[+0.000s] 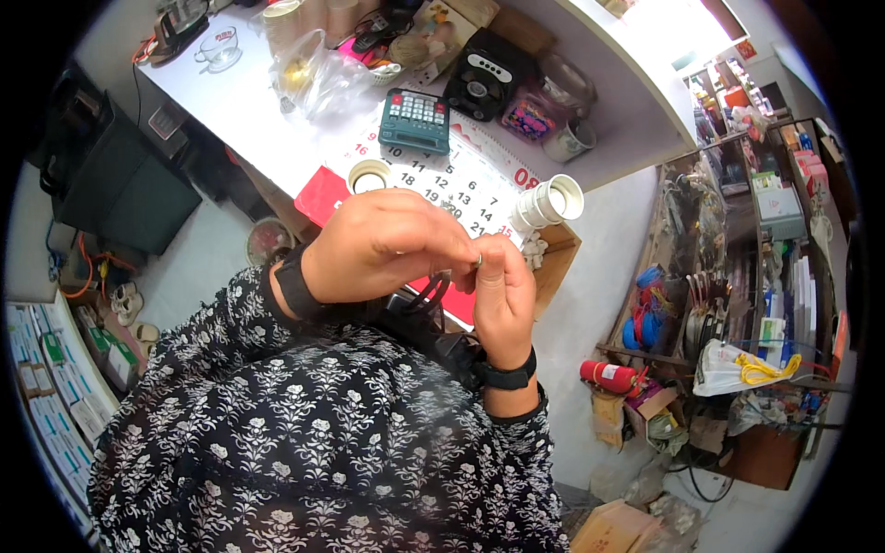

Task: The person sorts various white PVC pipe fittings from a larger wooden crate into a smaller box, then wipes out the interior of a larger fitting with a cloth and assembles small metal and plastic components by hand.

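My left hand [394, 242] and my right hand [503, 297] meet at the fingertips above the desk's front edge. Between them they pinch a tiny metallic piece [478, 260], too small to identify. Below and beyond the hands lies a printed calendar sheet [442, 181] with a red part [323, 197]. A white plastic fitting [368, 176] stands just past my left hand, and white ribbed plastic fittings [550, 202] lie at the sheet's right edge. A teal desk calculator [415, 121] rests on the sheet's far part.
A black speaker [484, 75], a mug [571, 140] and a clear plastic bag [321, 83] are on the desk's far side. A glass cup [220, 48] stands at far left. An open box [553, 266] of small white pieces sits right of my right hand. Shelves and a red fire extinguisher [610, 377] are farther right.
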`<move>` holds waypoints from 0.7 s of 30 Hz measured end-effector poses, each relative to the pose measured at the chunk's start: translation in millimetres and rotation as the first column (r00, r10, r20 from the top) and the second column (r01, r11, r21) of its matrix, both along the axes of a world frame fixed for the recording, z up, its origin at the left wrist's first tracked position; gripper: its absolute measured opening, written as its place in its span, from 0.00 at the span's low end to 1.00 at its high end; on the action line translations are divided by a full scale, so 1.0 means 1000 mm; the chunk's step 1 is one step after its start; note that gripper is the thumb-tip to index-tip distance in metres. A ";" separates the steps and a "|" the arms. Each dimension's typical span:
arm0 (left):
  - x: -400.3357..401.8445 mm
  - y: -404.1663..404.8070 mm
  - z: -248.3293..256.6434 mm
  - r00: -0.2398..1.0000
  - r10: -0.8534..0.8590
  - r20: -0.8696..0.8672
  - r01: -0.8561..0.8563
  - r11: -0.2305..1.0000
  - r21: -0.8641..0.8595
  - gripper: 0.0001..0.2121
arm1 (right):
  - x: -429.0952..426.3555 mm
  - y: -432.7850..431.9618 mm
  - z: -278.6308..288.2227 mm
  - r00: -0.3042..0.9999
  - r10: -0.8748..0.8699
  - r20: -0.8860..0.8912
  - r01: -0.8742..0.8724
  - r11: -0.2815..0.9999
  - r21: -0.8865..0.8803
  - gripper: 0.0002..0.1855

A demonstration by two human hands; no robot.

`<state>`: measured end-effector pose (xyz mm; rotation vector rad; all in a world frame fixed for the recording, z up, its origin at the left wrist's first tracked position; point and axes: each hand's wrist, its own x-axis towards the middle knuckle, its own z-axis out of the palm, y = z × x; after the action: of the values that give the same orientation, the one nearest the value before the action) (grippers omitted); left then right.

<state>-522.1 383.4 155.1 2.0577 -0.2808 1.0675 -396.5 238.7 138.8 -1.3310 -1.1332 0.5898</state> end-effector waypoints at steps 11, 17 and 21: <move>0.003 0.000 0.002 0.995 0.037 -0.092 -0.054 0.980 -0.192 0.08 | -0.007 0.003 0.008 0.942 0.092 -0.324 -0.031 0.981 0.190 0.10; 0.002 -0.003 0.007 0.994 -0.042 -0.097 0.013 0.961 -0.278 0.07 | -0.006 -0.001 0.011 0.965 0.031 -0.260 0.004 0.991 0.135 0.09; 0.003 -0.004 0.002 0.989 -0.025 -0.145 -0.024 0.945 -0.325 0.06 | -0.006 0.002 0.008 0.976 -0.017 -0.217 0.047 0.990 0.135 0.09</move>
<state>-519.5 379.9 157.0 1.8235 -0.0250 0.8886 -402.2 240.8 146.4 -1.1343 -0.9557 0.6050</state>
